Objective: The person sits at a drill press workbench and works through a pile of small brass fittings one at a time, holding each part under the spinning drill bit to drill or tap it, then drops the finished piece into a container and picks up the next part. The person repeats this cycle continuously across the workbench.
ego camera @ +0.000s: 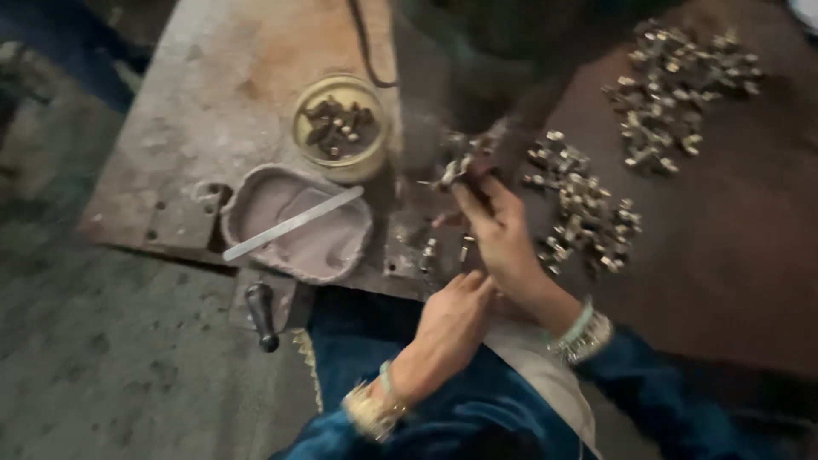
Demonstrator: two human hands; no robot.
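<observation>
Care pays here: right hand (503, 234) pinches a small metal part (454, 170) at the press, left hand (452, 319) rests loosely curled, seemingly empty, near loose parts (588, 213).

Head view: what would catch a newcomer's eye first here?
Heaps of small metal parts glint on the dark surface at right, with another heap further back. At centre, the right hand lifts a cluster of parts while the left hand rests below it. Left sits a round tin of dark pieces.
</observation>
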